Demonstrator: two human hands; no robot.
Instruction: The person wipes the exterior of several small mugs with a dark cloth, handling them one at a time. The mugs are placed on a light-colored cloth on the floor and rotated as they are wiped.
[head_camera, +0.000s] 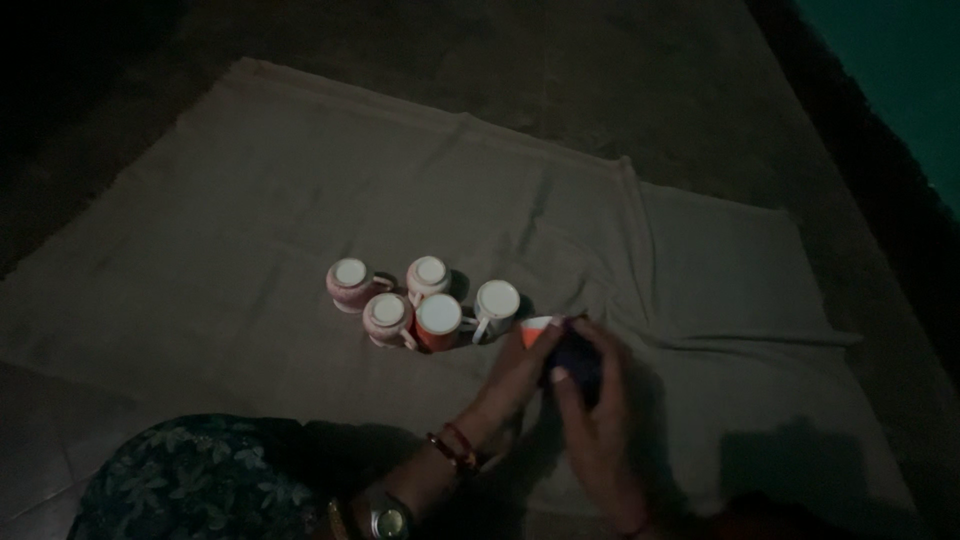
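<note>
A grey cloth (300, 200) is spread on a dark floor, and I use it as the landmark. Near the middle of the cloth, a little toward the person, five cups stand upside down in a tight group, each with its pale base facing up. The two pink cups (350, 284) (388, 318) are on the left side of the group, one pale cup (429, 276) is behind, one orange cup (438, 322) is in front, and a white cup (495, 306) is on the right, with its handle pointing toward the orange one. Just to the right of this group, also over the cloth, both hands meet around a sixth cup (536, 330), orange with a white rim, of which only a small part is visible. The left hand (520, 372) comes from below and its fingers are closed against the side of this cup. The right hand (590, 400) covers a dark thing (575, 358) just beside the cup; its fingers are curled over it, but the light is too weak to tell what this thing is. The left wrist has red bangles (455, 448) and a watch (388, 520) lower down. At the near edge of the cloth there is a knee in dark flowered fabric (190, 480).
</note>
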